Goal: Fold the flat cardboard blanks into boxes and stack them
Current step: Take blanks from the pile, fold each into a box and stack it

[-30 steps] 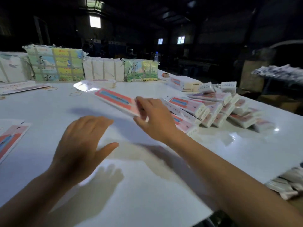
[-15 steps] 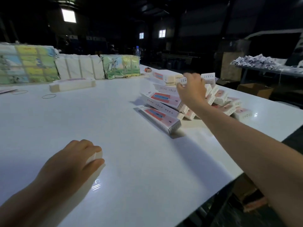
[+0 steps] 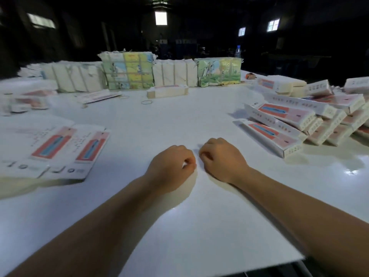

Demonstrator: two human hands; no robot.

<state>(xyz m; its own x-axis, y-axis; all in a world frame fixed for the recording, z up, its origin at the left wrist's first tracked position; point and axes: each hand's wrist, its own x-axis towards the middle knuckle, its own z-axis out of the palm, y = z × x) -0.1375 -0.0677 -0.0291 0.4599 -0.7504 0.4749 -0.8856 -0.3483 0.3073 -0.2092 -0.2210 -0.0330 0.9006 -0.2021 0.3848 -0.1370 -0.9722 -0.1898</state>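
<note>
Since half a second ago my right hand has come back from the stack of folded boxes and now sits curled beside my left hand on the table. The right holds nothing I can see. The left is curled too, with something white at its fingertips; I cannot tell what. The flat blanks lie well to the left. I judge them light, thin and slippery, best lifted by a long edge.

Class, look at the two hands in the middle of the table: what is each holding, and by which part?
Neither visibly holds a box or blank. The left hand and right hand rest curled on the white table; anything tiny pinched inside cannot be told.
</note>
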